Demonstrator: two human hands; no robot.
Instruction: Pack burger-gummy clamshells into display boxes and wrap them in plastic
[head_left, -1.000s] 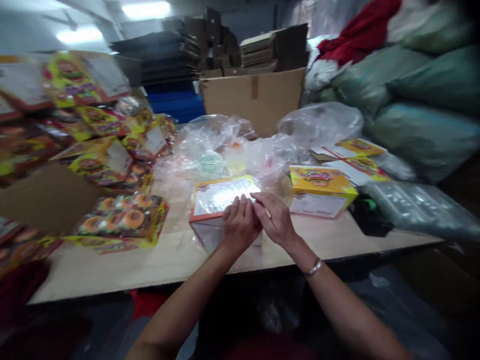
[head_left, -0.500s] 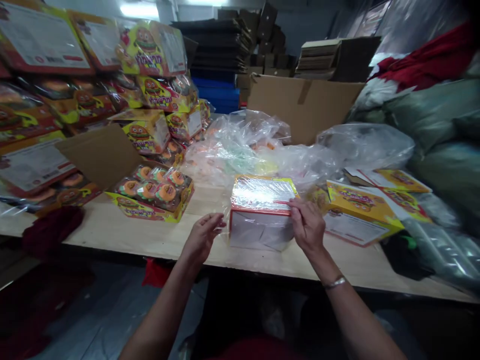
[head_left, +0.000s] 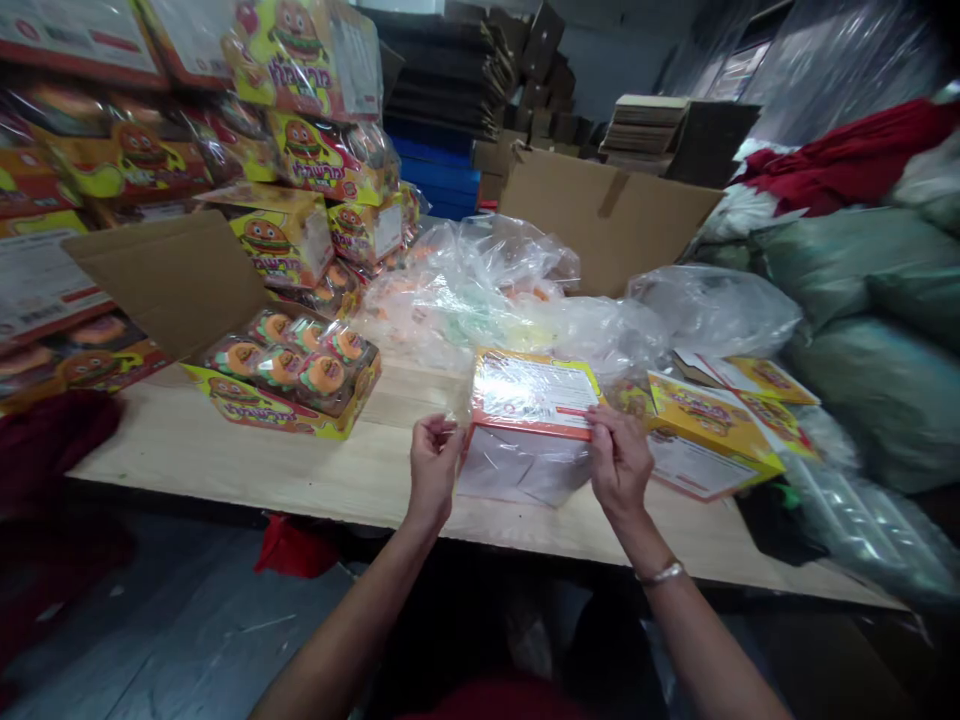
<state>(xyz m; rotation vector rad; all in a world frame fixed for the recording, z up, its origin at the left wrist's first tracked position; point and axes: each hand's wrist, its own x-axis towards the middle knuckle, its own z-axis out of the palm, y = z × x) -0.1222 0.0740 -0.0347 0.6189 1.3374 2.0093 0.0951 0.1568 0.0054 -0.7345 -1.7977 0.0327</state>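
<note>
A yellow and orange box in clear plastic wrap [head_left: 529,425] stands on the wooden table [head_left: 247,465] in front of me. My left hand [head_left: 433,468] pinches the loose wrap at the box's left side. My right hand [head_left: 621,463], a bracelet on its wrist, grips the box's right edge with closed fingers. A second yellow box [head_left: 705,432] lies just right of it, unwrapped.
Wrapped burger-print boxes [head_left: 292,375] lie at the left beside a tall stack of the same boxes [head_left: 225,130]. Crumpled clear bags [head_left: 487,290] sit behind. An open cardboard carton [head_left: 607,215] stands at the back. Green sacks [head_left: 847,300] fill the right.
My left hand came back from the open table to the box's left side and pinched the wrap. The view shifted slightly; my right hand stayed on the box's right edge.
</note>
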